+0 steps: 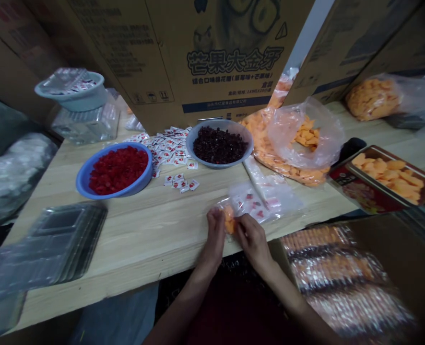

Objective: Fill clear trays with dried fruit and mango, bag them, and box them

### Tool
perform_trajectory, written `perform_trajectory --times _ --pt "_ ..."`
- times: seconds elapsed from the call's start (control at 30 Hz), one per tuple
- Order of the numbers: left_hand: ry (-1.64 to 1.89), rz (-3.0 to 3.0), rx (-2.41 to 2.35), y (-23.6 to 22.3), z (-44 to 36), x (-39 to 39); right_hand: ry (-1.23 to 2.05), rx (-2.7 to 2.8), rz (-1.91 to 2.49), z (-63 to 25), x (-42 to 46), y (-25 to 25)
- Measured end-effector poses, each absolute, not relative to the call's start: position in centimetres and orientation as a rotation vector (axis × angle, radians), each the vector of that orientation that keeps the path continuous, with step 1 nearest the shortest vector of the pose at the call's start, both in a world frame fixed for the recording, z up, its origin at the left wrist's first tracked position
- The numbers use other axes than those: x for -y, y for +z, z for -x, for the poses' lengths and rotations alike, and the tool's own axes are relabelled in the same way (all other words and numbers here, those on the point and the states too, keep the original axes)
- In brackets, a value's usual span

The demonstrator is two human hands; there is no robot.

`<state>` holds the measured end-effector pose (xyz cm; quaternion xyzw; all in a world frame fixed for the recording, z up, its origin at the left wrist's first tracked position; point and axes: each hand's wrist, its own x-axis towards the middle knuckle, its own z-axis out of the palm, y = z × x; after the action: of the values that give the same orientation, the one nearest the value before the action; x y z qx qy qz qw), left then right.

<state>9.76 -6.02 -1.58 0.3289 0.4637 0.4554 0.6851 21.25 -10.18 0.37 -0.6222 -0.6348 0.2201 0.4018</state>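
Near the table's front edge, my left hand [216, 229] and my right hand [253, 235] are closed on opposite sides of a small clear plastic pack of orange pieces [229, 218]. Fingers partly hide the pack, and I cannot tell whether it is a box or a bag. Just beyond my right hand lies a flat clear plastic bag [282, 199] with several small red-and-white sachets [250, 203] showing at it. A white stick-like strip [256, 181] lies across that bag.
Red pieces fill a blue bowl [85, 186]; dark ones fill a grey-blue bowl [249, 152]. Sachets [169, 149] lie between. Clear trays [72, 235] are stacked left. An orange-filled bag [295, 170] and red tin [356, 189] stand right, above a carton of packs [338, 268]. Cardboard boxes [169, 48] rise behind.
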Motion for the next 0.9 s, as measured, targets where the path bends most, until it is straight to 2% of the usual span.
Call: perform_trajectory --times 0.2,0.43,0.6,0.77,0.9 --pt "0.77 -0.604 -0.765 -1.4 -6.2 5.2 0.749 1.475 1.534 -22.5 10.3 0.9" --pt "0.908 -0.685 -0.929 -2.5 -8.2 5.8 0.783 1.542 1.347 -19.6 11.3 1.3" --pt "0.93 -0.741 -0.975 -2.2 -7.5 6.3 0.799 1.574 1.371 -19.2 12.7 1.1" --pt "0.933 -0.8 -1.0 0.1 -6.0 7.8 0.583 1.901 1.496 -19.9 14.2 1.8" --pt "0.782 -1.05 -0.996 3.2 -4.2 8.2 0.491 1.949 1.418 -21.0 14.6 3.0"
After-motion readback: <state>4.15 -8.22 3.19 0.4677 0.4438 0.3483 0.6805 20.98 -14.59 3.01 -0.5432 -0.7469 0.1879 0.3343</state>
